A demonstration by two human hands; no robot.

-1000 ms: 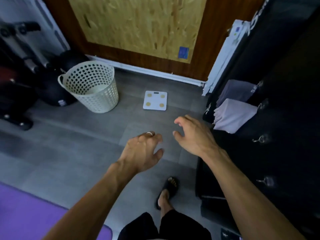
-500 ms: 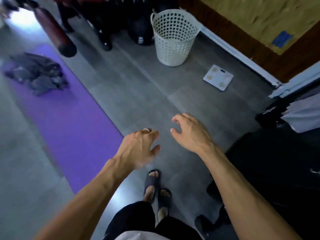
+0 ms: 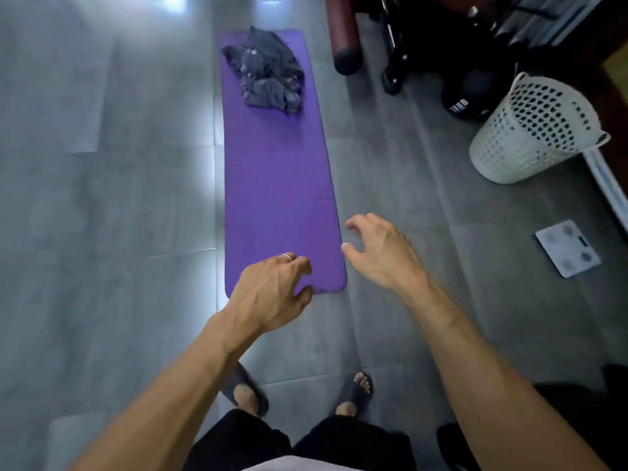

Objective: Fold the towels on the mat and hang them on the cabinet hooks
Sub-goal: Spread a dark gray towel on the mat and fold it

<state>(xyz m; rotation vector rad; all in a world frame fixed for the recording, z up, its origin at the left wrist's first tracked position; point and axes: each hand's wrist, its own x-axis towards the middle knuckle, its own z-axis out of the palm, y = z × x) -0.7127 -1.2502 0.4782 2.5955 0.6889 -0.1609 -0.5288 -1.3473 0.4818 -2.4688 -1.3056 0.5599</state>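
A long purple mat (image 3: 278,185) lies on the grey tile floor, running away from me. At its far end sits a crumpled heap of dark grey towels (image 3: 266,71). My left hand (image 3: 272,294), with a ring on one finger, hovers over the mat's near end, fingers loosely curled and holding nothing. My right hand (image 3: 380,249) hangs just right of the mat's near right edge, fingers relaxed and empty. Both hands are far from the towels. The cabinet and its hooks are out of view.
A white perforated laundry basket (image 3: 533,130) stands at the right. A white bathroom scale (image 3: 568,248) lies on the floor near the right edge. Dark gym equipment (image 3: 424,39) and a red-brown cylinder (image 3: 343,32) crowd the far right. My sandalled feet (image 3: 295,392) are below.
The view has swung left from the black cabinet with its hung towels to the mat, which now runs straight ahead. Both empty hands kept their loose pose.
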